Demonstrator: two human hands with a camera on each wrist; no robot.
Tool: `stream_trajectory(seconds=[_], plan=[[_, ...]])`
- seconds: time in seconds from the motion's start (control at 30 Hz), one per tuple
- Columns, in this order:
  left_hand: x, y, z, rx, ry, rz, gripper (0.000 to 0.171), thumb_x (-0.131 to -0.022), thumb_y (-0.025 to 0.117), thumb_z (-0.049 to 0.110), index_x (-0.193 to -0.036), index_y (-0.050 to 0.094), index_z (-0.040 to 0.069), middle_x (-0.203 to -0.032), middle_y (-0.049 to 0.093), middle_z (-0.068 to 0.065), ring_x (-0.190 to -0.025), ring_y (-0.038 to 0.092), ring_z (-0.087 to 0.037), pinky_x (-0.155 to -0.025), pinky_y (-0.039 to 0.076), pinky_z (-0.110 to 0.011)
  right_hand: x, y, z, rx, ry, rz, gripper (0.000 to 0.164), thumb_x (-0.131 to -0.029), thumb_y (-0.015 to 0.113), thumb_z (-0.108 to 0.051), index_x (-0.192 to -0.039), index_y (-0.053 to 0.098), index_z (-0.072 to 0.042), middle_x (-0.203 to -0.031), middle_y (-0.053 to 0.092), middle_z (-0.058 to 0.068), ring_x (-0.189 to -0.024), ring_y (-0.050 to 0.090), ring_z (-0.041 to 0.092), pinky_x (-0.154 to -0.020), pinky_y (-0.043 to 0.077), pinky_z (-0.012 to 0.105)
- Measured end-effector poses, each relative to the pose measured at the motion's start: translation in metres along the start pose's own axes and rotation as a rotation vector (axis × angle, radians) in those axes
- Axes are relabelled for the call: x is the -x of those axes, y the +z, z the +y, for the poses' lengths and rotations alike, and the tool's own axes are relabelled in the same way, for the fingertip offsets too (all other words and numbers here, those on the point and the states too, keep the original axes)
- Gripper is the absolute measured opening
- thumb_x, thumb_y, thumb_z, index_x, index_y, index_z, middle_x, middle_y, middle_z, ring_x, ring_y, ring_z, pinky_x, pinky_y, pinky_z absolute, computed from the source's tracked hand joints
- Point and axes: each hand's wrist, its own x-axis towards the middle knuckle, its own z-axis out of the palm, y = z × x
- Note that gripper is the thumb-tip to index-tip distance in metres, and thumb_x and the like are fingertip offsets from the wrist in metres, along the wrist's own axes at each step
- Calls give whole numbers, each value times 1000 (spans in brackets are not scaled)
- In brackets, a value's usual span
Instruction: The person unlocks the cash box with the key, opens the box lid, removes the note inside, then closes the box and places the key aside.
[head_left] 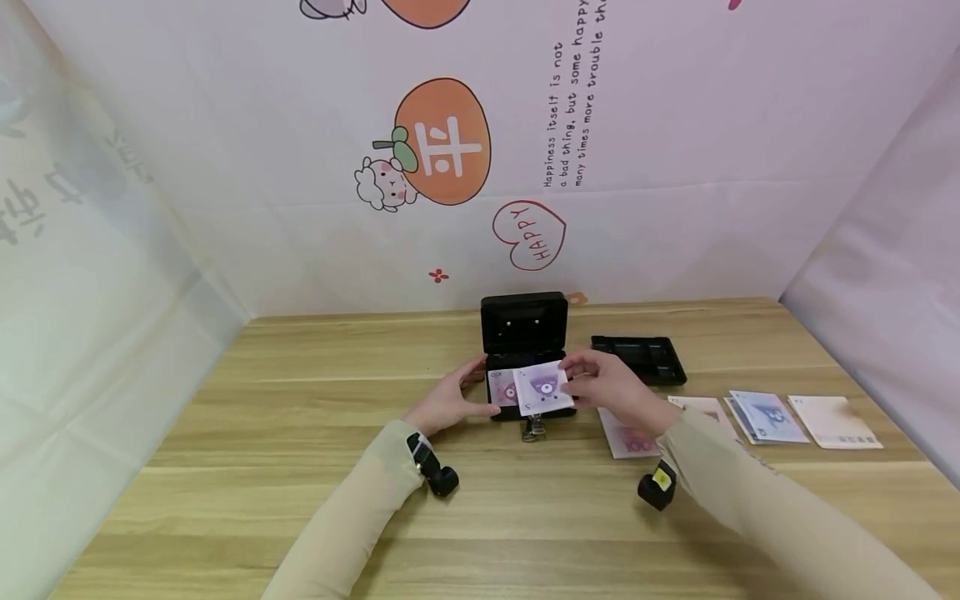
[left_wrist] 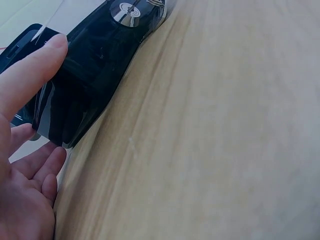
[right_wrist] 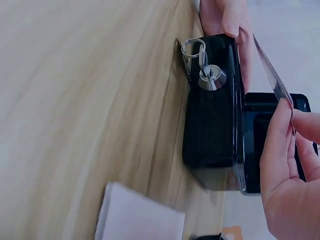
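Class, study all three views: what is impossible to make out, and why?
- Head view: how many notes lie in the black box; the held purple note covers part of it.
- Head view: part of the black tray, behind the right hand.
- Left wrist view: part of the left hand, cut off by the left edge.
- Right wrist view: the pale paper, blurred and cut off by the bottom edge.

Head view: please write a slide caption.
Right hand holds purple paper money over an open black rectangular box held by the left hand.
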Motion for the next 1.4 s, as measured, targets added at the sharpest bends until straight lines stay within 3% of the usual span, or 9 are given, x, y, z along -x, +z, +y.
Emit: stream_trajectory(seconds=[0.17, 0.5, 0.8, 1.07, 1.4], plan=[[1, 1, 0, 3, -1, 4, 91, -77, 80, 23, -151, 26, 18, -147, 41, -8, -134, 40, -27, -112, 29, -45, 12, -12, 5, 27, 19, -6, 42, -90, 63, -10, -127, 48, -1, -114, 56, 16, -92, 60, 18, -81, 56, 37], [0, -1, 0, -4, 4, 7, 91, -77, 79, 24, -151, 26, 18, -149, 39, -7, -134, 40, -25, -112, 29, -44, 42, -39, 14, 51, 56, -22, 58, -90, 61, -10, -141, 36, -2, -117, 54, 18, -92, 59, 18, -75, 56, 34], [-1, -3, 1, -17, 3, 18, 91, -76, 80, 25, -150, 27, 18, -147, 41, -7, -133, 40, -25, -112, 30, -44, 63, -59, 32, 39, 55, -84, 52, -90, 62, -10, -134, 39, 5, -113, 52, 20, -88, 58, 15, -71, 56, 32], [0, -1, -2, 24, 3, 8, 90, -77, 80, 22, -150, 28, 19, -148, 40, -7, -134, 39, -27, -112, 28, -46, 79, -66, 52, 21, 81, -161, 46, -87, 66, -9, -122, 43, 10, -93, 55, 6, -77, 57, 9, -66, 56, 29], [-1, 0, -3, 17, 5, 3, 91, -77, 80, 22, -150, 27, 19, -148, 40, -7, -134, 39, -26, -112, 29, -46, 90, -72, 70, 2, 60, -292, 39, -88, 62, -5, -116, 43, 14, -86, 56, 4, -74, 59, 9, -61, 56, 28]])
